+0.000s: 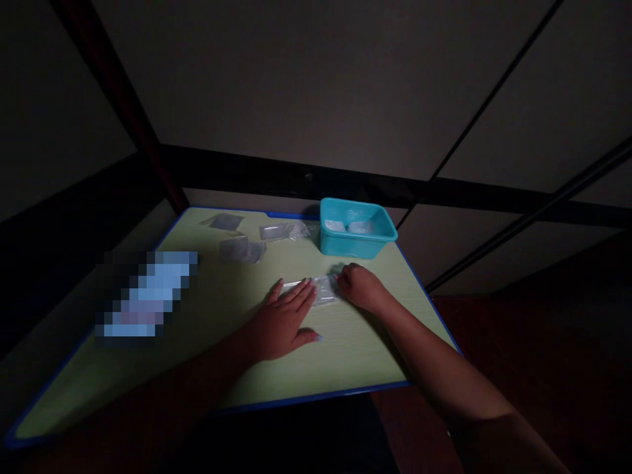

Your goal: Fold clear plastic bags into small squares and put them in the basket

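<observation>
A clear plastic packet [326, 290] lies flat on the green table [345, 349] between my hands. My left hand [284, 322] rests on its left part with the fingers spread. At the packet's right end my right hand [358, 286] is closed, fingertips pinching its edge. Beyond my right hand stands a turquoise basket [356, 245] with whitish packets [361, 227] inside. Left of the basket lies another clear packet [284, 230] with crinkled plastic. Further left are thin greyish packets, one near the back edge [227, 222] and an overlapping pair [241, 249] in front of it.
A pixelated, bright blue flat object [153, 293] is at the table's left side. The table has a blue rim [316, 397]. Behind it rises a panelled wall [296, 85] with dark strips.
</observation>
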Demonstrator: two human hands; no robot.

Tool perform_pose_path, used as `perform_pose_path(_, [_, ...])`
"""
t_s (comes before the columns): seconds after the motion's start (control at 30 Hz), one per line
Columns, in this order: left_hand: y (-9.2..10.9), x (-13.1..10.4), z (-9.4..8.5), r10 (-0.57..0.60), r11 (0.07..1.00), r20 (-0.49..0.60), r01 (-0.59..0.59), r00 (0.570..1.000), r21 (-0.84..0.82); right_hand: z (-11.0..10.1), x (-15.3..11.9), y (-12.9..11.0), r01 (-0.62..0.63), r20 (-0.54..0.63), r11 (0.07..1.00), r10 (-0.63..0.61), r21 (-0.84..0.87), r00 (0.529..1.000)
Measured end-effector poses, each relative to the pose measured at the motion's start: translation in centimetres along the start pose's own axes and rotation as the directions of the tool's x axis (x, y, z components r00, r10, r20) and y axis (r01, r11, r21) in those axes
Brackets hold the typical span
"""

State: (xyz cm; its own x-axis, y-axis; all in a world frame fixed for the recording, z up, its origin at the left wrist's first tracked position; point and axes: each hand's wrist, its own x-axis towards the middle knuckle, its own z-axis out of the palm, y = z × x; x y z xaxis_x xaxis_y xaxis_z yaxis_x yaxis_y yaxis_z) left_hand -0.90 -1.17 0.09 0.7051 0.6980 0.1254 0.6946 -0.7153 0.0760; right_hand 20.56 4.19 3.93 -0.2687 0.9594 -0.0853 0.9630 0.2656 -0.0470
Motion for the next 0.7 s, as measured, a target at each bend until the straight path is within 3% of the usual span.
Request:
perform_pose_path(0.23, [0.0, 0.0, 0.2, 0.005, 1.0, -0.022, -0.005, 1.0, -0.018, 0.9, 0.1, -0.7, 0.128, -0.104, 0.989, -0.12, 0.072, 0.987])
perform_pose_path(0.33, [0.0, 0.0, 0.2, -0.002, 1.0, -0.017, 0.002, 1.0, -0.007, 1.4, 0.2, -0.6, 0.097, -0.137, 0.964, -0.064, 0.248, 0.989])
perform_pose_path(0.5, [0.3, 0.2, -0.4, -0.024, 1.0, 0.057, 0.024, 0.998, 0.005, 1.9, 0.3, -0.5, 0.053, -0.115, 0.82, 0.016, 0.57, 0.993])
perform_pose_path(0.7, [0.3, 0.3, -1.1, -0.001, 1.0, 0.035, 0.001, 0.999, -0.009, 2.0, 0.1, -0.5, 0.096, -0.15, 0.823, -0.014, 0.559, 0.989])
